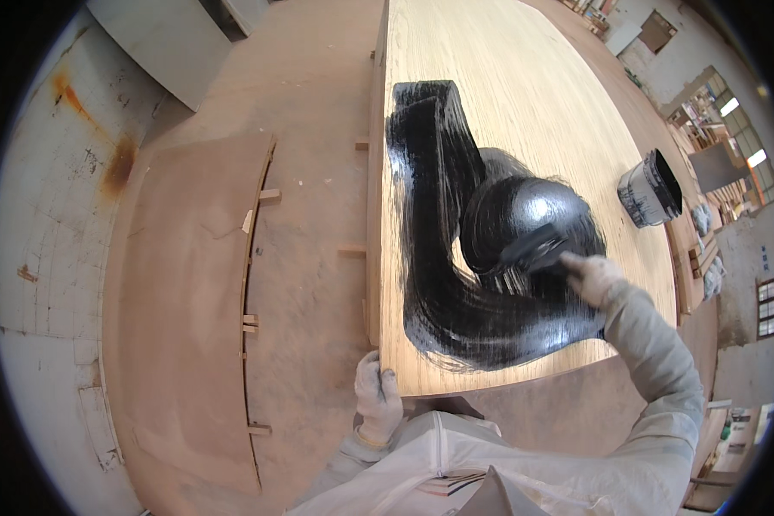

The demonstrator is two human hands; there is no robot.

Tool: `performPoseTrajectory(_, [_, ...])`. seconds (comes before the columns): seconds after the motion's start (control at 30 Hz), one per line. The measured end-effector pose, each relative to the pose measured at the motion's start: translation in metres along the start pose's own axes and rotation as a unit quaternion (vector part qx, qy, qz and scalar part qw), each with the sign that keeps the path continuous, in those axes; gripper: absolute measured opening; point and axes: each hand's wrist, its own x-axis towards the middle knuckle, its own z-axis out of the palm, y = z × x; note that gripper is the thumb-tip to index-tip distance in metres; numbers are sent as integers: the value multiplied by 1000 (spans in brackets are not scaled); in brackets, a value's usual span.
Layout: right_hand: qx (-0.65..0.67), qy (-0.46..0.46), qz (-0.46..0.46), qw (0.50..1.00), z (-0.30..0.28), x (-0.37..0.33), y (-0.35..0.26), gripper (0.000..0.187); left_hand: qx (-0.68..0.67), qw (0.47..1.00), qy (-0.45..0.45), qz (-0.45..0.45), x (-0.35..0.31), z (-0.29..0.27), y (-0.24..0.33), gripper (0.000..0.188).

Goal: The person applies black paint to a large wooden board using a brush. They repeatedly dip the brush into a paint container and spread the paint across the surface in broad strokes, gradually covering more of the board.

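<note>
Pale wood-grain panel (499, 69) extends from the upper centre of the frame to the lower centre, bearing a glossy black coating (421, 189). At right of centre, the right hand (592, 277), gloved, is closed around the handle of a dark brush (533, 249), which lies on the coating. If the coating is wet, as its gloss suggests, a low forearm could smear it: the right sleeve (649, 344) passes close to its lower right end. Excess load near the lower edge could run over that edge. The left hand (377, 397), gloved and partly curled, touches the lower left corner; firmness of hold cannot be determined. Sliding it upward risks contact with the coating. A bucket (649, 193) stands at the panel's right edge; a wide elbow swing could topple it. Uncoated wood across the upper panel offers stroke room. Left of the panel, a strip of floor (310, 301) separates it from a brown sheet (181, 301).
</note>
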Motion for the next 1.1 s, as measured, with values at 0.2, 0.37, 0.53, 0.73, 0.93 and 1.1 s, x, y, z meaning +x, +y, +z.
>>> performPoseTrajectory(0.2, [150, 54, 148, 976, -11, 120, 18, 51, 27, 997, -47, 49, 14, -8, 6, 20])
performPoseTrajectory(0.37, [17, 18, -59, 998, -14, 23, -89, 47, 61, 993, -43, 87, 18, -12, -1, 23])
performPoseTrajectory(0.53, [93, -11, 135, 986, 51, -51, 55, 48, 11, 998, -40, 55, 15, 0, 7, 23])
performPoseTrajectory(0.73, [130, -21, 252, 959, 91, -80, 80, 53, 22, 999, -39, 1, 8, -4, 14, 27])
performPoseTrajectory(0.93, [201, -6, 324, 924, 124, -58, 197, 42, -1, 998, 25, -49, -5, 12, 0, 31])
performPoseTrajectory(1.1, [187, 34, 221, 957, 98, 20, 211, 49, 97, 992, 62, -58, -12, 7, -27, 37])
